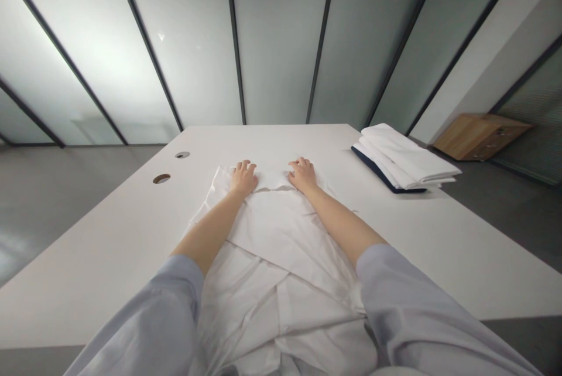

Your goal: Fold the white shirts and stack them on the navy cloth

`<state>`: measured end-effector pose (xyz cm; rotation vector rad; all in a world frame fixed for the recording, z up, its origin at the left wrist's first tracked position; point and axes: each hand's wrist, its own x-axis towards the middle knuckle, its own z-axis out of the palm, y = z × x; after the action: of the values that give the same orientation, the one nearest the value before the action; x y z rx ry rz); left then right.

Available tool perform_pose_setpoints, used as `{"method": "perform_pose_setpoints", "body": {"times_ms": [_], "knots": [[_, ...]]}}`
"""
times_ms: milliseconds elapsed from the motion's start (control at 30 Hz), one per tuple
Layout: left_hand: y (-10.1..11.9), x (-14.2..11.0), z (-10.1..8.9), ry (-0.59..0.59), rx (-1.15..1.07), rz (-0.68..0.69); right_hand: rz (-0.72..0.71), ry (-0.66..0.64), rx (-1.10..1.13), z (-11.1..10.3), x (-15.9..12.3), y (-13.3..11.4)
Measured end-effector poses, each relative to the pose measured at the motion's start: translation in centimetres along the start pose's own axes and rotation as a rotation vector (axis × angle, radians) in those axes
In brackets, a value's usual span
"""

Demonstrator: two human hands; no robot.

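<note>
A white shirt [276,224] lies spread lengthwise over the table, its near part wrinkled and hanging toward me, with what looks like a button placket near the bottom. At its far end, my left hand [244,178] rests on the cloth, fingers apart and slightly bent. My right hand [302,174] sits opposite on the same end, its fingers likewise spread. Between the two hands runs a raised fold or band of the shirt. Both palms face down, so the undersides of the fingers are hidden.
The white table [118,235] has two round cable holes at its left side. A stack of folded white cloth [401,153] on a dark blue folded piece [377,174] lies at the right edge. A wooden cabinet [478,136] stands beyond, and frosted panels [281,36] line the back.
</note>
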<state>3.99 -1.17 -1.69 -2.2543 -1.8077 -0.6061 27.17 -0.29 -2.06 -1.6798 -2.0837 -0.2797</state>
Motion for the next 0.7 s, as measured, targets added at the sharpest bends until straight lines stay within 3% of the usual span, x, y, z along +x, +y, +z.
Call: {"method": "perform_pose_setpoints", "body": {"times_ms": [133,200,300,433,533,700], "knots": [[0.3,-0.2,-0.4,-0.197,0.039,0.055,-0.071,-0.171,0.028,-0.8,-0.3,-0.4],[0.7,-0.3,-0.8,-0.217,0.055,0.054,-0.039,-0.231,0.012,-0.9,-0.4,-0.5],[1.6,-0.4,-1.6,-0.241,0.063,0.036,0.010,-0.249,-0.029,-1.0,-0.4,-0.9],[3.9,-1.1,-2.3,-0.391,0.029,-0.079,0.029,-0.274,-0.050,-1.3,-0.3,-1.4],[5.5,-2.1,-1.9,-0.480,0.018,-0.137,0.034,-0.313,-0.038,-1.5,-0.4,-1.6],[6.2,-2.5,-0.2,-0.496,0.036,-0.161,-0.010,-0.314,-0.018,-1.8,-2.1,-2.3]]}}
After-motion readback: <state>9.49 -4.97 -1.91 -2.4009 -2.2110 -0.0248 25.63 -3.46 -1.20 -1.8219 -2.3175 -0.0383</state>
